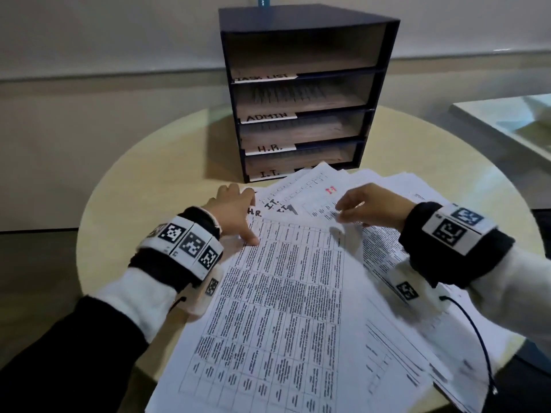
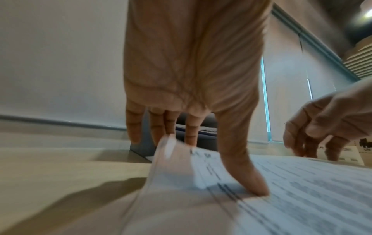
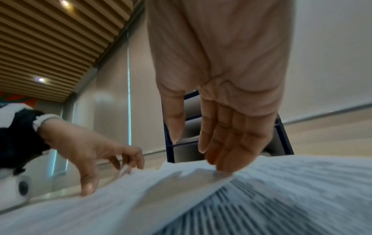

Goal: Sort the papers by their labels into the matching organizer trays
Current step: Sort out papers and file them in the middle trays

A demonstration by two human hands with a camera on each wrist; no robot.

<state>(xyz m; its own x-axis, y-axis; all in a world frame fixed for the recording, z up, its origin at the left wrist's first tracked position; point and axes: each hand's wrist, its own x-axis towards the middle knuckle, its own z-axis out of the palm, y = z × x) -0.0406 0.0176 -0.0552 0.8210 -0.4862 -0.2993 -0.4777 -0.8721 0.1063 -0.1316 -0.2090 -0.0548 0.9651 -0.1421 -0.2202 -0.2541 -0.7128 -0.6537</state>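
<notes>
Since the papers [image 1: 277,296] lie fanned in a loose overlapping heap on the round table [image 1: 155,174], just in front of the organizer [image 1: 301,90], I judge them light, limp and slippery on each other. My left hand [image 1: 232,210] presses its thumb on the top table sheet [image 1: 268,308] with fingers curled at a raised corner marked H.R.; my right hand [image 1: 369,207] holds straight, close fingers [image 3: 225,143] on a sheet edge. I'd pinch one corner and lift slowly, steadying the rest
</notes>
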